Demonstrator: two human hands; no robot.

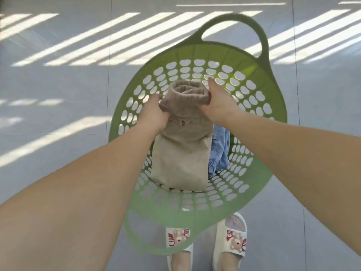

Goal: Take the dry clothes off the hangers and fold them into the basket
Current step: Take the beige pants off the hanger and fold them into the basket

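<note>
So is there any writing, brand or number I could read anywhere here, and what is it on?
Left slipper: red patch with white marks, too blurred to read.
Right slipper: the same kind of red patch, also too blurred to read.
Beige garment, held by the left hand and right hand: no text visible.
Green basket and blue garment: no text visible.

Grey tiled floor [58, 106] with thin dark grout lines. Slanted bright sunlight stripes [97, 36] across the upper floor, more stripes at left and upper right. Two white slide sandals at bottom: left sandal [178, 249] partly behind green plastic, right sandal [231, 241] just beside it. Each has a red-and-white strap patch and a pink bear-shaped charm. Bare feet in both.
</note>
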